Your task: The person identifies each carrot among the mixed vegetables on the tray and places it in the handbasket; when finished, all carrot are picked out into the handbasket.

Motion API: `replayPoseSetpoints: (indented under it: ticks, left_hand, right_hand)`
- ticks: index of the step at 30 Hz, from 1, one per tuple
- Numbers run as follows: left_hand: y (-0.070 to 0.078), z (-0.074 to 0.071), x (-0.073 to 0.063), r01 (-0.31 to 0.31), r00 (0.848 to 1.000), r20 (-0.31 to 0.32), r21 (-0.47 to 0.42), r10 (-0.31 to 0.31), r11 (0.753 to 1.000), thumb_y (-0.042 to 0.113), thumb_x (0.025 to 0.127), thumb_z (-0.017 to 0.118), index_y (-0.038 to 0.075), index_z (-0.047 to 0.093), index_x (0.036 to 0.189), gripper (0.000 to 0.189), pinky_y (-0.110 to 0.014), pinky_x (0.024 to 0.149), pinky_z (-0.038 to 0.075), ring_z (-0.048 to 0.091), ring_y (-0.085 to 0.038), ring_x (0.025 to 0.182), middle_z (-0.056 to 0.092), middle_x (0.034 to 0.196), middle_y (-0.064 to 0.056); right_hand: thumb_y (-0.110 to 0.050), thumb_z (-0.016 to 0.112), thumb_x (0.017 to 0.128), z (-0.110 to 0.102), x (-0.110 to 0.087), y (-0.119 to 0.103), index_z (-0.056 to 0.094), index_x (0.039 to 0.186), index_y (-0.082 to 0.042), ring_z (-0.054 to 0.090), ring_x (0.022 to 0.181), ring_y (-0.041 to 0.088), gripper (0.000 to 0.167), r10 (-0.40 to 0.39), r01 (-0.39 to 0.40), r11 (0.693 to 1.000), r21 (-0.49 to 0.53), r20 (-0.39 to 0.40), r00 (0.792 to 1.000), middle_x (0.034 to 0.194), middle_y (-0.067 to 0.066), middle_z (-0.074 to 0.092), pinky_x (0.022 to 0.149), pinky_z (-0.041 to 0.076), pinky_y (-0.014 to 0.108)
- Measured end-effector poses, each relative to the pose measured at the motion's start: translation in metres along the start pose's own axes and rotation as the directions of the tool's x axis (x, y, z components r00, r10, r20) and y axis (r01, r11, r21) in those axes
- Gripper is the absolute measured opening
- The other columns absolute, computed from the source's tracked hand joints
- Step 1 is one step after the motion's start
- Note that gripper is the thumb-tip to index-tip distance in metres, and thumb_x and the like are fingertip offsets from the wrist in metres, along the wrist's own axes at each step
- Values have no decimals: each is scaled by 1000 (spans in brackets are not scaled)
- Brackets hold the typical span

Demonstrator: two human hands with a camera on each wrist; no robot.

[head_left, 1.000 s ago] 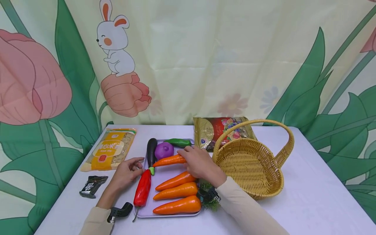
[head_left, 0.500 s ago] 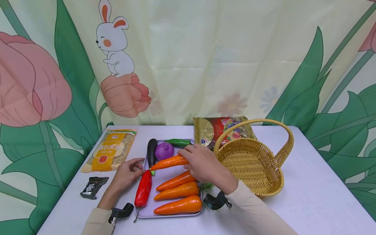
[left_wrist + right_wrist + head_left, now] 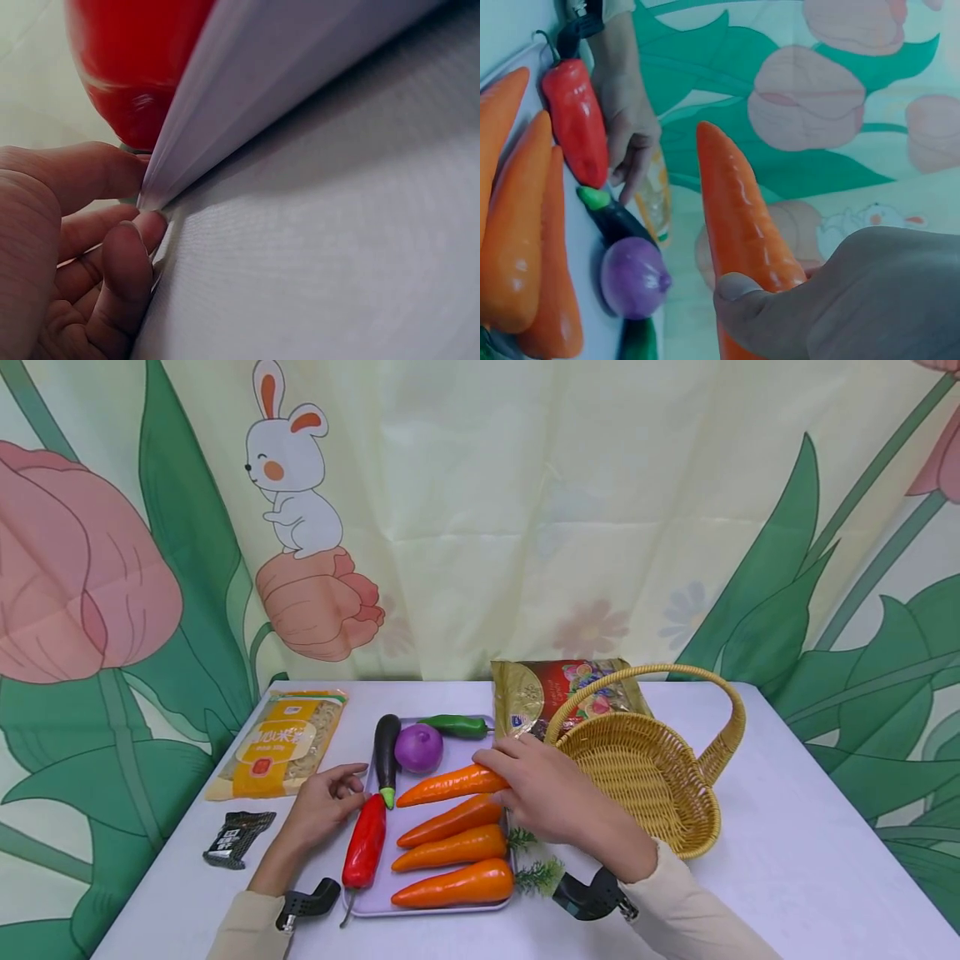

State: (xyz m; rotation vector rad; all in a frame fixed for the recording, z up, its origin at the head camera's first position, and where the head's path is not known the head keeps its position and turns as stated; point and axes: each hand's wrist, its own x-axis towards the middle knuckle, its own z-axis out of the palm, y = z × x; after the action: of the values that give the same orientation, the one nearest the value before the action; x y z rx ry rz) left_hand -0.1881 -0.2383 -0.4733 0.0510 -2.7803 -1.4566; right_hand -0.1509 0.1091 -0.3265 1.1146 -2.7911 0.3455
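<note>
An orange carrot [image 3: 450,785] is in my right hand [image 3: 540,785], its tip pointing left above the lilac tray [image 3: 420,911]. In the right wrist view the thumb presses on the carrot [image 3: 742,217]; its top end is hidden by the hand. My left hand [image 3: 322,806] is at the tray's left edge, with thumb and fingertips pinching the rim [image 3: 169,161] in the left wrist view. Three more carrots [image 3: 450,847] lie on the tray. Beside them are a red pepper [image 3: 365,843], an eggplant [image 3: 386,752], a purple onion [image 3: 419,747] and a green pepper [image 3: 456,725].
Right of the tray stands a wicker basket [image 3: 637,768] with a tall handle. A gold and red bag [image 3: 555,693] lies behind it. At the left are a yellow food packet [image 3: 277,747] and a small black packet [image 3: 238,839]. A printed curtain [image 3: 480,527] hangs behind the table.
My right hand has shifted right and slightly nearer with the carrot, which now sits away from the onion. The left hand keeps its place at the tray.
</note>
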Motion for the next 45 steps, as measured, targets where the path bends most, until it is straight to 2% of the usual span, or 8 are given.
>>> replayPoseSetpoints:
  ticks: [7,12,17,26,31,40,45]
  left_hand:
    - [0,1,2,3,1000,-2,-4,-3,1000,10,89,72,5,64,134,45,-22,60,49,54,-21,80,64,98,-8]
    - [0,2,1,16,1000,-8,1,-16,1000,12,90,72,6,64,134,46,-22,61,51,55,-20,79,63,98,-9]
    - [-1,1,-2,22,1000,-11,4,-22,1000,11,89,72,5,64,133,45,-23,61,52,55,-20,79,63,97,-8]
    - [-2,1,-1,19,1000,-12,0,-19,1000,11,89,71,6,64,134,45,-24,61,53,56,-23,80,63,99,-9]
    - [-2,2,-2,21,1000,-10,11,-21,1000,11,89,71,5,64,133,45,-23,61,52,55,-22,80,63,98,-8]
    - [-2,2,-3,28,1000,-7,-15,-28,1000,10,89,71,5,65,132,44,-23,61,53,55,-23,80,63,98,-10]
    - [-3,2,-2,23,1000,-8,-17,-23,1000,10,89,71,5,65,132,44,-23,60,52,55,-23,81,63,98,-9]
  right_hand:
    - [-18,78,88,-11,-13,8,64,131,-15,60,106,22,45,10,-9,1000,19,-38,999,122,2,64,91,53,42]
    - [-18,77,89,-18,-22,16,64,134,-15,61,109,22,47,90,-90,996,30,4,996,124,2,64,93,53,43]
    - [-18,77,89,-23,-32,26,66,131,-16,60,105,18,44,160,-162,986,35,44,986,121,-1,65,90,53,41]
    - [-13,81,83,-28,-50,54,70,124,-20,60,101,21,42,239,-240,971,20,26,971,114,0,67,83,54,46]
    - [-9,82,81,-23,-59,74,71,120,-17,60,98,22,41,244,-244,970,0,35,969,112,1,68,81,54,46]
    - [3,81,76,-21,-63,109,73,116,-10,61,98,27,43,225,-226,974,31,40,974,108,3,71,85,52,52]
    - [5,76,75,-23,-63,124,72,115,-9,59,93,27,42,278,-281,959,38,59,959,107,6,70,78,53,48]
